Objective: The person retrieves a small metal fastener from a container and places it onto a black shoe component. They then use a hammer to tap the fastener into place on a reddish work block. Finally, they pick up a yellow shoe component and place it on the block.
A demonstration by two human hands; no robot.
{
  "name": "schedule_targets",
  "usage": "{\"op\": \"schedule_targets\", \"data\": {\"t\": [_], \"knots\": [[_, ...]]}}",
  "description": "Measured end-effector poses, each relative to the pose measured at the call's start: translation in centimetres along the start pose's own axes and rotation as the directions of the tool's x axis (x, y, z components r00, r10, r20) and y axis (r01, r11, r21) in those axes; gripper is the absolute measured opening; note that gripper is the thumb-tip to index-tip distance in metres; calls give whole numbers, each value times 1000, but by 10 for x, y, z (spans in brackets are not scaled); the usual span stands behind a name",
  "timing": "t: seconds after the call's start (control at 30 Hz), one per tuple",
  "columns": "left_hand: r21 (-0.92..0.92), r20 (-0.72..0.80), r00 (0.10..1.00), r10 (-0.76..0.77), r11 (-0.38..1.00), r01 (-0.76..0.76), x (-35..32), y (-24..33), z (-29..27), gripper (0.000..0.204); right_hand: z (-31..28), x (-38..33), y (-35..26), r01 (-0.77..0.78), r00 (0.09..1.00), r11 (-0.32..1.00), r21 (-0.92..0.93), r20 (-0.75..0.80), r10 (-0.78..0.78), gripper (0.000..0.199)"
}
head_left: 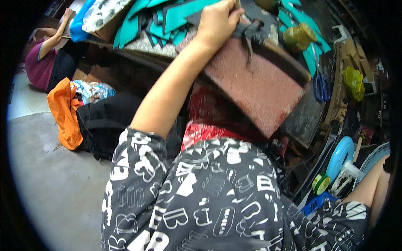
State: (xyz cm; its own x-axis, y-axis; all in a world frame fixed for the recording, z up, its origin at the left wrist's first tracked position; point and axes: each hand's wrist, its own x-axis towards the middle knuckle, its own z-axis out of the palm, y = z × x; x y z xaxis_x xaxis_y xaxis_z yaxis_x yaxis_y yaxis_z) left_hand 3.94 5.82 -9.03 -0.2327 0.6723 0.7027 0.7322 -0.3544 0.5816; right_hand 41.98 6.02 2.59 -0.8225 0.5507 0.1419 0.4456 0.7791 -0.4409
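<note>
Left hand: my left hand (215, 21) is raised to the worktable, fingers curled narrow over a dark strap piece (251, 31) at the table's front edge.
Right hand: only my right forearm shows at the lower right; I cannot tell how that hand stands.
Packages: a yellow-green jar (298, 37) sits just right of my left hand; teal strips (167, 19) are piled to its left.
Edges: a reddish-brown board (259, 88) slopes down below the hand.
Open room: bare grey floor (46, 175) lies far down to my left.
</note>
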Motion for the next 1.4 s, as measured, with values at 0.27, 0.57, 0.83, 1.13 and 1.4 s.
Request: {"op": "schedule_targets", "data": {"t": [0.27,0.57,0.83,1.13,1.4], "knots": [[70,60,988,-143,988,138,2,7,-2,19,-40,-20,6,-130,991,991,-27,-42,129,42],[53,40,992,-122,991,120,1,7,-3,20,-61,0,-32,81,992,996,24,-97,-79,42],[32,105,971,-214,977,212,2,9,-10,20,-78,69,-75,435,859,890,134,-358,-366,41],[-54,90,958,-273,959,278,-1,7,-10,18,117,120,-3,-100,992,950,-294,-98,74,43],[-109,94,937,-337,932,347,-2,2,-8,14,102,117,-10,-188,919,981,48,-345,193,31]]}}
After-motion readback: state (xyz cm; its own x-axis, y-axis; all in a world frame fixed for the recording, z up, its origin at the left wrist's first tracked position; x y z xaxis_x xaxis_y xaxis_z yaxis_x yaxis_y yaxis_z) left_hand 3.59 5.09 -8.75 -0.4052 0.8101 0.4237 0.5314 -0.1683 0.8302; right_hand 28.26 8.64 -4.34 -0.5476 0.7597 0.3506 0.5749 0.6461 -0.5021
